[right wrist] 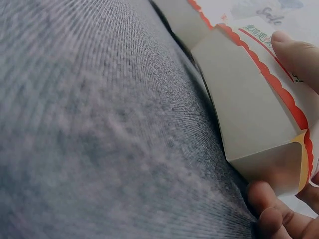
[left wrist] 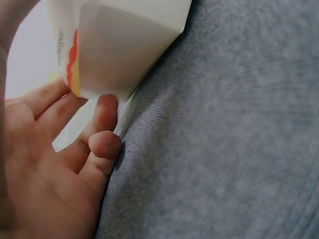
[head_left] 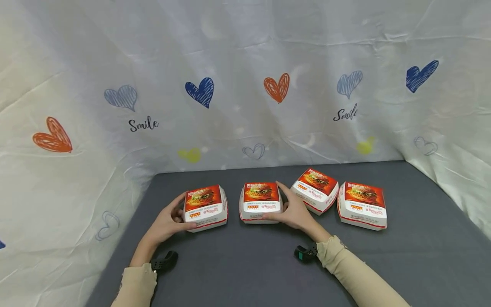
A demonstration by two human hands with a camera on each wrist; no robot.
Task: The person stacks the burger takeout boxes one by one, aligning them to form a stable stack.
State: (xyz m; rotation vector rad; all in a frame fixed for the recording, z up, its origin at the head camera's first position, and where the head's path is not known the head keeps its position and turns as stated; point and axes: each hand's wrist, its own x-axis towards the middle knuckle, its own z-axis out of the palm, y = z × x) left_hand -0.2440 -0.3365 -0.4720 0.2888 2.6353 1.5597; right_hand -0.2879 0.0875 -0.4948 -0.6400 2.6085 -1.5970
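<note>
Left hand [left wrist: 47, 159] and right hand [head_left: 293, 212], spread, grip boxes [head_left: 206, 209] (burger pictures [head_left: 261, 192]: head view only).

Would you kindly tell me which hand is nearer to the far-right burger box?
Right. The right hand grips the second box from the left, two places left of the far-right box; the left hand grips the leftmost box, farther away.

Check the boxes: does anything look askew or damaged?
The burger box second from right looks askew: it sits farther back and turned more than the others, its side close against the rightmost box. No obvious damage or spill shows.
</note>
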